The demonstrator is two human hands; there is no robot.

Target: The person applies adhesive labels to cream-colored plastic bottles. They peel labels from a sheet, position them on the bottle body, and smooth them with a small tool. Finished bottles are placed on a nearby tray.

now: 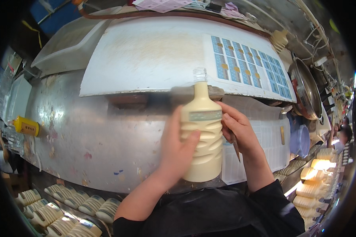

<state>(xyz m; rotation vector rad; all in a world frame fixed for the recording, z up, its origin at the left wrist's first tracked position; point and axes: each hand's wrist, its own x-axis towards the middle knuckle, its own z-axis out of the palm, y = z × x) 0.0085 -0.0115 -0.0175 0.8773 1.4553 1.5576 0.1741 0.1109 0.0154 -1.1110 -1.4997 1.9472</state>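
Note:
A cream-coloured bottle with wavy ridges and a clear threaded neck stands roughly upright in front of me. Around its upper body runs a grey-green label band. My left hand, slightly blurred, is wrapped about the bottle's left side, thumb across the front. On the other side, my right hand has its fingers at the right end of the label. A thin, dark, pointed tool sticks down out of its curled fingers; its grip end is hidden.
Blue labels lie in rows on a tilted white board. A translucent sheet is at the right, by a purple bucket and metal pan. A yellow container stands left. Several cream bottles lie lower left.

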